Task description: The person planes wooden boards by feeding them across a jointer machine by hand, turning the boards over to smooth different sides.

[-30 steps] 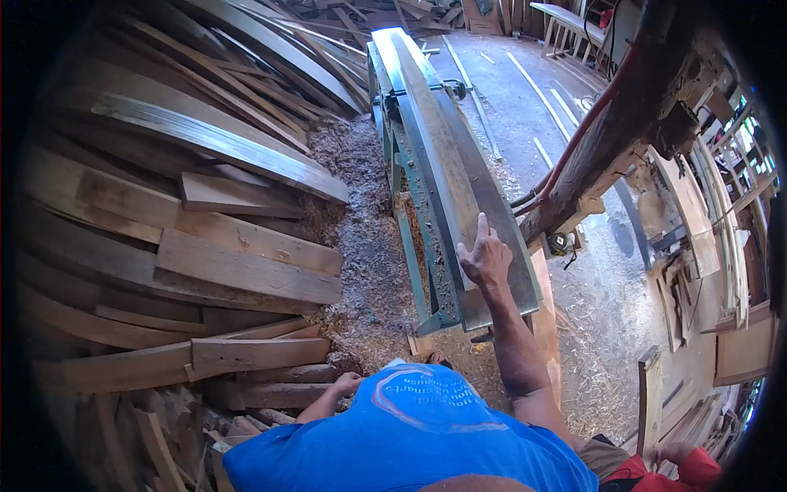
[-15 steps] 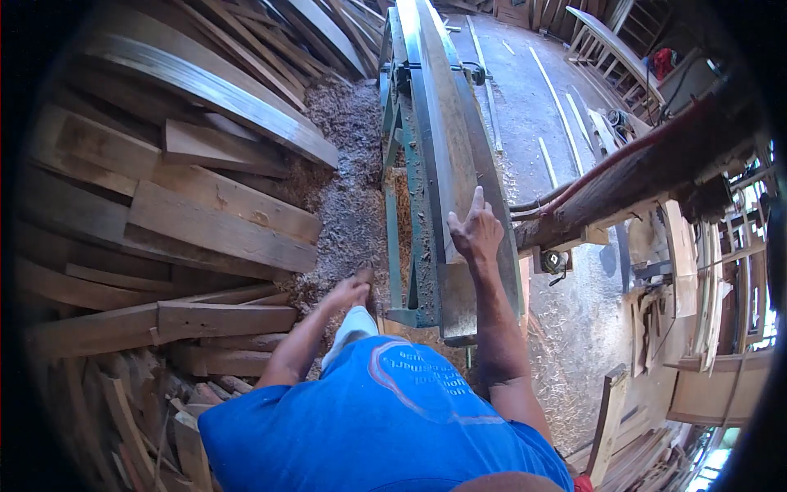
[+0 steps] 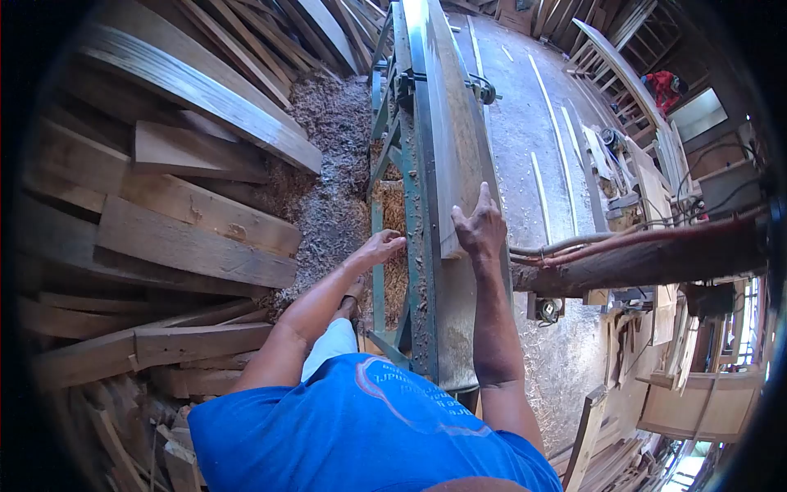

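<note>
A long wooden board (image 3: pixel 456 139) lies lengthwise on the metal bed (image 3: pixel 456 328) of a long woodworking machine with a green frame (image 3: pixel 379 279). My right hand (image 3: pixel 481 228) rests at the board's near end, by its right edge. Its index finger points forward along the wood and the thumb is spread apart. My left hand (image 3: pixel 384 246) is beside the machine's left side, fingers loosely stretched toward the frame, with nothing seen in it. Whether its fingertips touch the frame I cannot tell.
Stacked planks (image 3: pixel 197 238) fill the left side. Wood shavings (image 3: pixel 328 189) cover the floor beside the machine. A thick dark beam (image 3: pixel 639 261) with hoses juts in from the right. Far right, a person in red (image 3: pixel 662 88) is near a slatted wooden frame (image 3: pixel 623 70).
My left hand has risen from beside my leg to the machine's side. The board and my right hand have moved forward along the bed, and more bare bed shows behind them.
</note>
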A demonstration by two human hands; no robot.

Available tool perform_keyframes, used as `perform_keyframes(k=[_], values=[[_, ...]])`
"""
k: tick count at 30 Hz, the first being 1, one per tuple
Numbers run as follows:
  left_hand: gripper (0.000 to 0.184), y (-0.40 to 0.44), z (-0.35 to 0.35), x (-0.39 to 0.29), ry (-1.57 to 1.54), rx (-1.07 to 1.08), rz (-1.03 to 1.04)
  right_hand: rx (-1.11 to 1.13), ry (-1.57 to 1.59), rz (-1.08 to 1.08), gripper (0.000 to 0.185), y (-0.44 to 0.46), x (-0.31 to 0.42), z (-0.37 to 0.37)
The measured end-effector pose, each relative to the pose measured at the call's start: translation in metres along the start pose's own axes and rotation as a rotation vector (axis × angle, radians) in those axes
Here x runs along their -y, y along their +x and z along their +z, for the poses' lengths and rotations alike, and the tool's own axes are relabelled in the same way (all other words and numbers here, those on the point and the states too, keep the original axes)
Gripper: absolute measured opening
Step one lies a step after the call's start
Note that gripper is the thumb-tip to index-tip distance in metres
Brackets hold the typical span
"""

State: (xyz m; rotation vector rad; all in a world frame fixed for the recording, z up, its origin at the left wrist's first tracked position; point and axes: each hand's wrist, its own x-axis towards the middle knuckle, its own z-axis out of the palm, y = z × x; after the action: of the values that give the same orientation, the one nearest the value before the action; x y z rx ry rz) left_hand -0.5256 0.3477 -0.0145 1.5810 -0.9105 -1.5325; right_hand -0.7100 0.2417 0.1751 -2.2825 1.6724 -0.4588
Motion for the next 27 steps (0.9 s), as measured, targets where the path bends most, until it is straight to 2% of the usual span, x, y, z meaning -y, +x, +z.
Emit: perform_keyframes(k=[9,10,11,13,14,17,20,27], values=[[0.076,0.086,0.009,0.004,0.072,-0.237,0.135,-0.034,-0.008,0.009,0.082,0.120,0.024,0.033],[0.076,0.099,0.013,0.014,0.024,-0.305,0.203,-0.039,-0.022,0.027,0.082,0.132,0.027,0.037],[0.073,0.110,0.015,0.025,-0.001,-0.294,0.131,-0.034,-0.029,0.023,0.081,0.143,0.029,0.040],[0.066,0.101,0.012,0.005,-0.049,-0.274,-0.011,-0.024,-0.041,0.013,0.081,0.163,0.034,0.044],[0.053,0.089,0.009,-0.011,0.081,-0.331,0.072,-0.047,-0.062,0.003,0.081,0.173,0.033,0.049],[0.044,0.106,0.006,0.012,-0.014,-0.220,-0.006,-0.037,-0.076,0.002,0.081,0.200,0.034,0.056],[0.036,0.114,0.009,0.029,-0.167,-0.178,0.021,-0.064,-0.073,-0.025,0.080,0.228,0.031,0.066],[0.026,0.108,0.001,0.021,-0.296,-0.089,0.009,-0.096,-0.099,-0.012,0.080,0.285,0.044,0.079]])
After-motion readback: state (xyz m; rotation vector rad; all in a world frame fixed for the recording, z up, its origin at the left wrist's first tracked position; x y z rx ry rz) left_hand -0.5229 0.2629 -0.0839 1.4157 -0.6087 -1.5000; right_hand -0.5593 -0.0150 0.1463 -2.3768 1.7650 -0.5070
